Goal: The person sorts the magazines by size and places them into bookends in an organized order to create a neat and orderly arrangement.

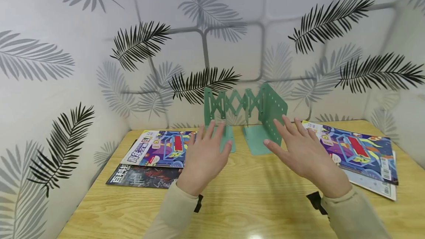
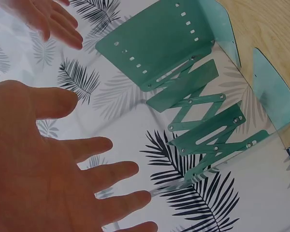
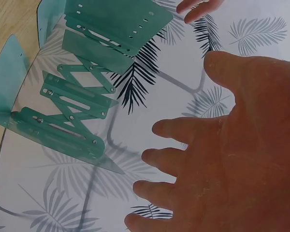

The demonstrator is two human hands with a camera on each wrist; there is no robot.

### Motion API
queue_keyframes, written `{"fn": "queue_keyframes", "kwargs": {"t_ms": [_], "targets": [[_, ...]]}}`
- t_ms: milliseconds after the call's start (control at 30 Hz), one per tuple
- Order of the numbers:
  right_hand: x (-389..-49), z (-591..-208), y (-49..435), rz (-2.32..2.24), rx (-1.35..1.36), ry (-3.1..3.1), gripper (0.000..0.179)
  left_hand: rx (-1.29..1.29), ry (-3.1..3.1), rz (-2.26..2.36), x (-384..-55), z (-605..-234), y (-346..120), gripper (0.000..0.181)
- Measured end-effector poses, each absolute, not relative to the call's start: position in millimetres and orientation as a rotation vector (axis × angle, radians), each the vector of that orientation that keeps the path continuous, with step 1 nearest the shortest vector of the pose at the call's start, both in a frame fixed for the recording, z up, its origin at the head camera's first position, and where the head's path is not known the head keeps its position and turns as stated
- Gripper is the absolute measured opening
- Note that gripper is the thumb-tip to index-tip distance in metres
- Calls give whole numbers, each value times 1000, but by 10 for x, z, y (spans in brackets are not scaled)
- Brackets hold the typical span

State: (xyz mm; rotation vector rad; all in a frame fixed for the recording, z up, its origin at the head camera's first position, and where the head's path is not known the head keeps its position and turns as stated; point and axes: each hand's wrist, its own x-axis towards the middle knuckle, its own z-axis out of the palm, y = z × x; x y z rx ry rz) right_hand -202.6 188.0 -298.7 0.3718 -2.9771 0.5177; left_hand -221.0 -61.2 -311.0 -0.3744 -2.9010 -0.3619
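Note:
A green metal expandable bookend with a folding lattice between two perforated end plates stands at the back of the wooden table. My left hand hovers in front of its left plate, fingers spread and holding nothing. On the other side my right hand is raised before the right end plate, fingers apart and also holding nothing. Both wrist views show a gap between the palms and the bookend. Left of my left hand lies a colourful magazine; another colourful magazine lies beyond my right hand.
A dark magazine lies under the left colourful one, and a pale magazine under the right one. The wooden table meets a feather-patterned wall covering at the back. Black wrist straps show at the cuffs.

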Motion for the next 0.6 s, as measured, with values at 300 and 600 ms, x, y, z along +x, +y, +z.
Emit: {"fn": "queue_keyframes", "kwargs": {"t_ms": [300, 600], "targets": [[-2062, -2964, 1941, 526, 372, -2958, 88, -349, -2862, -451, -2300, -3124, -689, 61], [-2132, -2990, 1985, 576, 364, -2941, 87, -310, -2798, -535, -2475, -3210, -821, 61]]}}
